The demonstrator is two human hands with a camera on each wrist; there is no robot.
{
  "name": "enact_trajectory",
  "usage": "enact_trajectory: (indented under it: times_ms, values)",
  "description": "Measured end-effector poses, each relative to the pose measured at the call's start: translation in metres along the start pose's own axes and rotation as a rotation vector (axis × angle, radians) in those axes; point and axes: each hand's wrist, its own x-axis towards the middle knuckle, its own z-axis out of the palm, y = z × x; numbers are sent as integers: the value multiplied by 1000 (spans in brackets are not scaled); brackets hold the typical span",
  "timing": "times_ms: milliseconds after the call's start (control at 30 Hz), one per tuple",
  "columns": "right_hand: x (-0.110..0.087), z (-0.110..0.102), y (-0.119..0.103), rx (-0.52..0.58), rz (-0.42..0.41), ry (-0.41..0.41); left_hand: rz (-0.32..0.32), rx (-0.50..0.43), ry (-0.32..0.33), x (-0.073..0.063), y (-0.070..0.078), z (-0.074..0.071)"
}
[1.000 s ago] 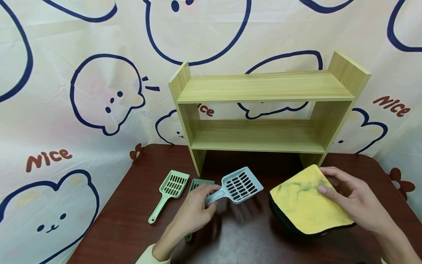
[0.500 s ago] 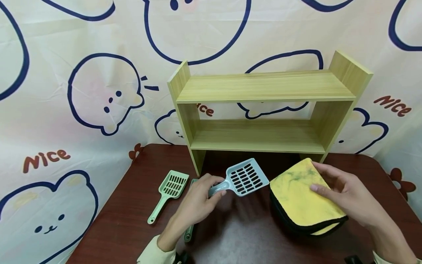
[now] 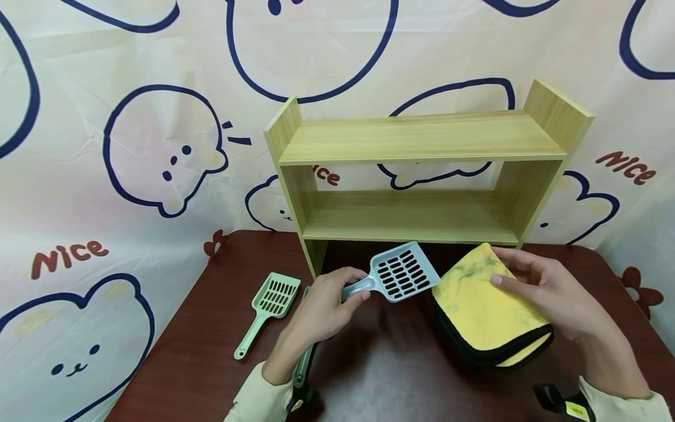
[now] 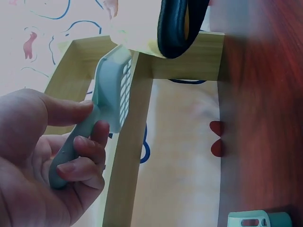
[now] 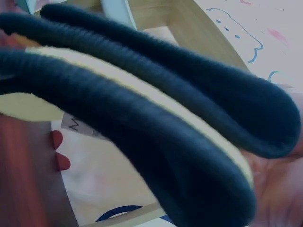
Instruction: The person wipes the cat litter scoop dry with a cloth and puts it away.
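Observation:
My left hand (image 3: 329, 308) grips the handle of a light blue slotted litter scoop (image 3: 403, 272), its fingers curled round it in the left wrist view. The scoop's head points right, its front corner right at the edge of a folded yellow cloth (image 3: 487, 305) with black edging. My right hand (image 3: 551, 293) holds that cloth by its right side, thumb on top and fingers behind. In the right wrist view the folded black layers (image 5: 142, 113) fill most of the picture. A pale green scoop (image 3: 275, 296) lies left of my left hand; a darker green scoop (image 3: 303, 366) is mostly hidden beneath that arm.
A light wooden two-tier shelf (image 3: 422, 217) stands at the back of the dark red-brown table (image 3: 200, 346). Behind it hangs a white curtain (image 3: 174, 246) with cartoon bears. Black wrist gear (image 3: 561, 401) shows at my right cuff.
My left hand has raised the blue scoop and carried it to the right, up to the cloth. My right hand has moved the cloth slightly up and left, tilting it so its folded edge shows.

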Motion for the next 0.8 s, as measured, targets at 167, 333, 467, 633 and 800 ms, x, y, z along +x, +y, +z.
enact_trajectory:
  times_ms: [167,333,467,633,800]
  values:
    - [2,-2,-3,30,35,-9,-18,-5,-14,2,-1,0]
    - [-1,-3,-3,115,46,-38,-31,-4,-4,0,-4,1]
    - [-4,-6,-7,235,31,-86,-32,-20,4,0,-6,1]
    - [-6,-8,-12,326,0,-151,-34,-45,1,0,-7,2]
    - [-5,-7,-10,445,-46,-228,-9,-45,-11,2,-9,9]
